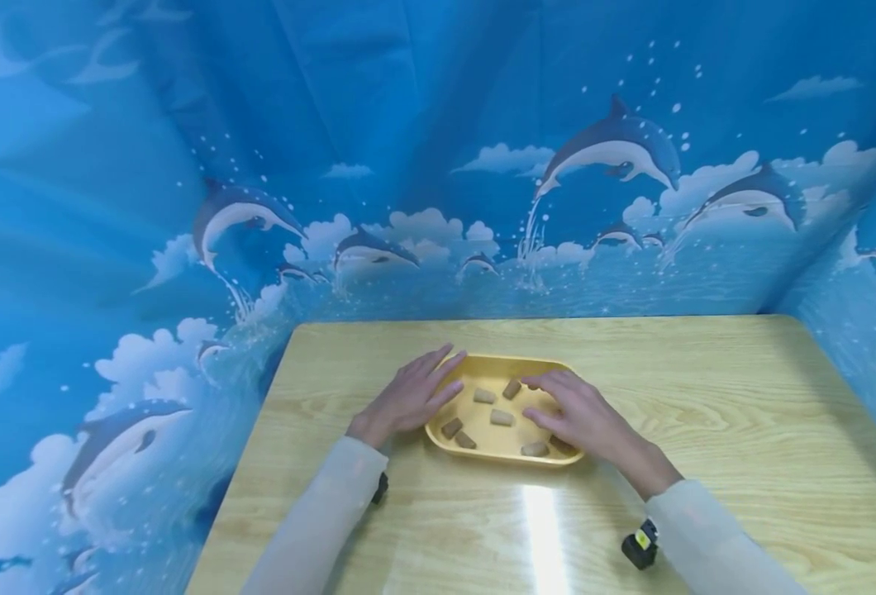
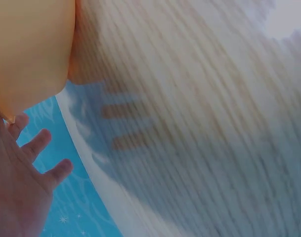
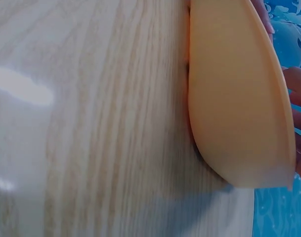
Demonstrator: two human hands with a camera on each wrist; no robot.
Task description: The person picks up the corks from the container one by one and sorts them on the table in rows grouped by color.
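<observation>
A shallow yellow tray [image 1: 512, 435] with rounded ends stands on the table. Several short, stubby pieces lie scattered in it, some light tan like this piece [image 1: 502, 417], others darker brown like this one [image 1: 511, 388]. My left hand [image 1: 416, 392] is at the tray's left end, fingers straight and spread over the rim. In the left wrist view its fingers [image 2: 36, 143] stand apart beside the tray wall [image 2: 31, 54]. Over the right end hovers my right hand [image 1: 575, 411], fingers loosely bent, with no piece showing between thumb and fingertips. It partly covers a brown piece [image 1: 561, 445].
The wood-grain table [image 1: 706, 397] extends on both sides of the tray and in front of it. Behind and to the sides hangs a blue curtain [image 1: 423, 165] printed with dolphins. A small black device [image 1: 640, 544] is on the right wrist.
</observation>
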